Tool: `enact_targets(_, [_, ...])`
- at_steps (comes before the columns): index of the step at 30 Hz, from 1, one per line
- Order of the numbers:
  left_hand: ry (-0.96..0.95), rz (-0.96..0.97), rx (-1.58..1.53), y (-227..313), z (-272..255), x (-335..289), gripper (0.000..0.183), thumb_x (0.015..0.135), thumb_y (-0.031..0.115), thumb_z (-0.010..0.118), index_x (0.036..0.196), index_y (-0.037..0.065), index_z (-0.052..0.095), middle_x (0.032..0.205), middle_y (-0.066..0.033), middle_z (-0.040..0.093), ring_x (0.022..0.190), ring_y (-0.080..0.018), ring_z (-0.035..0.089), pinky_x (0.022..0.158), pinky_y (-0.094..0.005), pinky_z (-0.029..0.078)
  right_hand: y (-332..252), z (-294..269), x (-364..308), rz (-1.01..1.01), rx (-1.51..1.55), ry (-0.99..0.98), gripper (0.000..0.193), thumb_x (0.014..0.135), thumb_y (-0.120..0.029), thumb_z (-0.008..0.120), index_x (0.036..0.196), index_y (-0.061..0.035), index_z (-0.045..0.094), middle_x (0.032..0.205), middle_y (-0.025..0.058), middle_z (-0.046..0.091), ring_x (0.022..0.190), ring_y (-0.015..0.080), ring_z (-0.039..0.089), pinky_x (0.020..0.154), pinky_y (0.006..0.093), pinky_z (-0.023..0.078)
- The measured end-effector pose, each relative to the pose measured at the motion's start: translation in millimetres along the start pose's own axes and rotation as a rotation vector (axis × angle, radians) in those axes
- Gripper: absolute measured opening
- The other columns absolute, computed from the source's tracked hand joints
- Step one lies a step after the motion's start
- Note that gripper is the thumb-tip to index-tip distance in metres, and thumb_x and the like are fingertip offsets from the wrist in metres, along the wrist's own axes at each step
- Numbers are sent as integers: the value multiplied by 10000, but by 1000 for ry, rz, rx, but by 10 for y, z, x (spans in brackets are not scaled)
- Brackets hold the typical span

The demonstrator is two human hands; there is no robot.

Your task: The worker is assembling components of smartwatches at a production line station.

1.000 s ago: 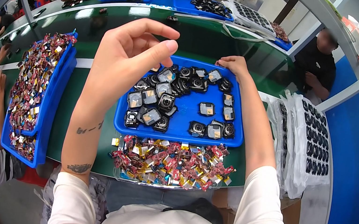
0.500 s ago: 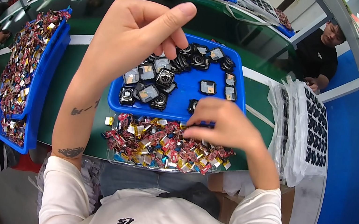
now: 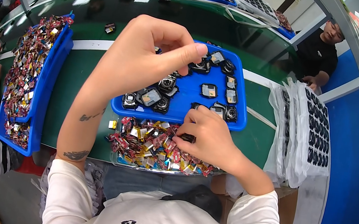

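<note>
My left hand is raised over the left part of a blue tray. Its fingers are curled in and the thumb tip meets the index finger; whatever lies between them, if anything, is hidden. Black smartwatch cases with grey inner faces or round sensor backs lie in the tray, partly covered by that hand. At the tray's near edge, my right hand is closed on a dark watch case, of which only a thin edge shows. Beneath it spreads a clear tray heaped with small red, yellow and silver electronic parts.
On the left stands a long blue bin full of similar parts. Stacked white trays of black pieces stand at the right. One dark piece lies on the green conveyor belt. Other people work across the belt and at both sides.
My left hand has come down and slightly right. The right hand has closed by the tray edge. A dark piece now lies on the belt, and a co-worker's hands have appeared across it.
</note>
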State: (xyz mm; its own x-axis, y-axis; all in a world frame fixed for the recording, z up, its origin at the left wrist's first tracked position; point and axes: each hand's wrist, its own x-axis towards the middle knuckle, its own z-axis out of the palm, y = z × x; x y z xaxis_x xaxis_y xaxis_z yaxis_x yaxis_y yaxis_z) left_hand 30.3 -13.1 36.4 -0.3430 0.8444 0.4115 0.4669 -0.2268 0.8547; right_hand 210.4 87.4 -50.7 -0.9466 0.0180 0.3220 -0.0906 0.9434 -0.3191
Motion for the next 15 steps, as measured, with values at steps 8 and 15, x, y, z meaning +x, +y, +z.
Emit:
enact_targets(8, [-160,73,104,-76,-23,41,173,834,125,680,800,-44,668,693,-49,651,648,-75,578,598,-228,467,143,-354,238,116,543,170,70,713,-57,693,754,-12,658,707,72,645,663,143,622,624,264,482])
enact_targets(15, [-201,61,15,18,-146,-19,135,852,107,663,858,-25,691,763,-73,686,720,-93,626,657,-241,496,171,-774,594,1,604,174,107,787,-65,680,838,22,644,771,62,670,706,120,642,667,249,502])
